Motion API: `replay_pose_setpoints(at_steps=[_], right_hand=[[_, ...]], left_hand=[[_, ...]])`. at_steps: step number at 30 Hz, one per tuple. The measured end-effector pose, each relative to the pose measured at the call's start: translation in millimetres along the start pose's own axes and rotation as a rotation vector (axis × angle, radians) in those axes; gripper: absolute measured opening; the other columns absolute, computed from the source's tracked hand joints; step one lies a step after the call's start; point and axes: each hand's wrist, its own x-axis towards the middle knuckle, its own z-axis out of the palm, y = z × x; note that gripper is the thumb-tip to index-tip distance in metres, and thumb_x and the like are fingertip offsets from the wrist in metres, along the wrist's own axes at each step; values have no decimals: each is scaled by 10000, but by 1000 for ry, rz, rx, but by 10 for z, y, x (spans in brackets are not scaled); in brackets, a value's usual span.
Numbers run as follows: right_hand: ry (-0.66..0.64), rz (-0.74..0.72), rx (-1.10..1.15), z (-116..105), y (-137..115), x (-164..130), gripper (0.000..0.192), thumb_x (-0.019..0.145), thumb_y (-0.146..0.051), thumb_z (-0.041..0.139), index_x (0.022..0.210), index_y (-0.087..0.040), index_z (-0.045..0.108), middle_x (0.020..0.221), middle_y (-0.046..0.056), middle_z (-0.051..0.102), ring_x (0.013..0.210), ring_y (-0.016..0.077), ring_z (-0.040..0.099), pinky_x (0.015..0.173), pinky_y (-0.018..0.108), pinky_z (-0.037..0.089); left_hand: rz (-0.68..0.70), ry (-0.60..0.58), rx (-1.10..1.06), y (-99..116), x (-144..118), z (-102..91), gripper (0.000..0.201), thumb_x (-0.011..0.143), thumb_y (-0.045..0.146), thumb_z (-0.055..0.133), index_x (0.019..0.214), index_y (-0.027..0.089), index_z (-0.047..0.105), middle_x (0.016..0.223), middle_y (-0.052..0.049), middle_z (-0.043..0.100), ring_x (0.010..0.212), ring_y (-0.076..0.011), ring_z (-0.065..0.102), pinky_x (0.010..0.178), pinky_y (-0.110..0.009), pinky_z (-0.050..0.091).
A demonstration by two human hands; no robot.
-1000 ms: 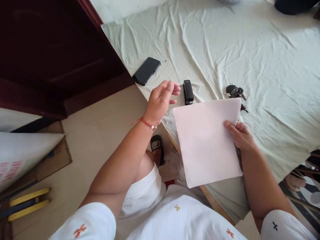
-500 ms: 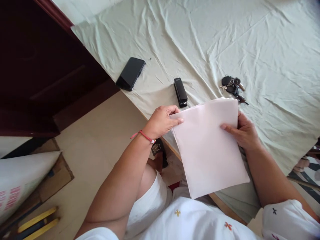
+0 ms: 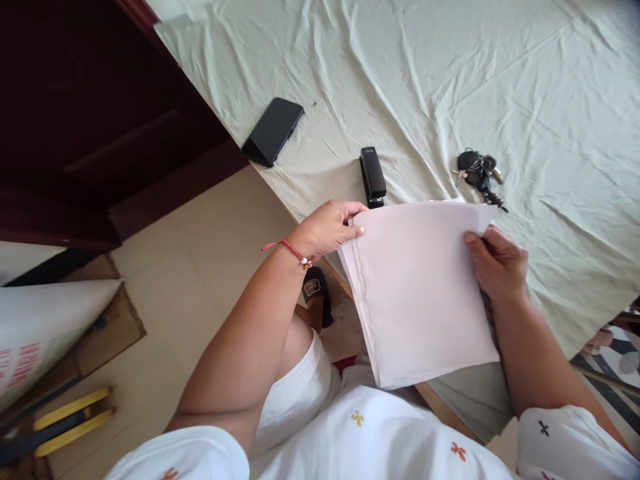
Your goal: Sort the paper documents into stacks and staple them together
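A stack of white paper sheets (image 3: pixel 425 293) is held up over the table's near edge, in front of my body. My left hand (image 3: pixel 335 230) pinches its upper left corner, thumb on top and fingers behind. At the upper right edge my right hand (image 3: pixel 500 260) grips the sheets between thumb and curled fingers. Along the left side the sheets are fanned slightly apart, so several edges show. Just beyond the paper's top edge lies a black stapler (image 3: pixel 373 177) on the cloth.
A wrinkled pale green cloth (image 3: pixel 410 100) covers the table. A black phone or tablet in a case (image 3: pixel 274 132) lies near the left edge, and a bunch of keys (image 3: pixel 480 170) at the right. On the floor at left are a white sack (image 3: pixel 50 333) and a yellow-and-black object (image 3: pixel 73 423).
My right hand has shifted right and closed more tightly, pulling the top sheet's upper right corner outward. The sheets' left edges have spread apart. The view has shifted slightly.
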Motion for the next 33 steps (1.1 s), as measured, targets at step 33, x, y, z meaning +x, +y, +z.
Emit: replay_pose_setpoints(at_steps=[33], right_hand=[[175,44,335,-159,-48,112,352,674,-407,910,833,-188,684,732,-54,620,592,63,487,569,195,400]], left_hand=[[214,399,107,63,24,3,139,880,228,607,761,180,553,778,-3,596,750,-129,528,723,-268,448]])
